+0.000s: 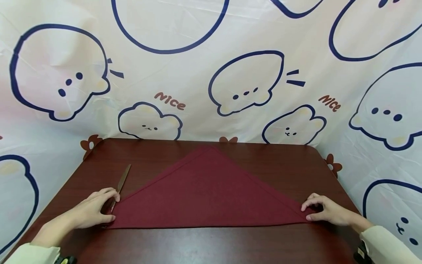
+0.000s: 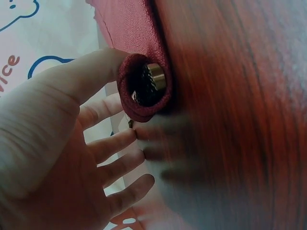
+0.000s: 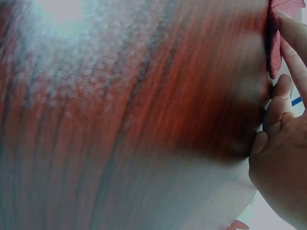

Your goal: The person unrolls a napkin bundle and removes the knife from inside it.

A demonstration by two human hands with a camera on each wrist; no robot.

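Observation:
A dark red cloth napkin (image 1: pixel 204 190) lies folded in a triangle, its long edge toward me and its point at the back. My left hand (image 1: pixel 93 209) grips the left corner between thumb and fingers. A table knife (image 1: pixel 123 179) lies there, its blade sticking out past the fingers; most of its handle is hidden. In the left wrist view the cloth (image 2: pixel 134 33) curls into a small tube around a gold-coloured, patterned handle end (image 2: pixel 156 75). At the opposite corner, my right hand (image 1: pixel 329 211) pinches the napkin. The right wrist view catches a bit of that corner (image 3: pixel 275 55).
The glossy brown wooden table (image 1: pixel 211 245) extends in front of and behind the napkin. A white sheet (image 1: pixel 194 73) printed with cartoon figures hangs behind the table and along both sides.

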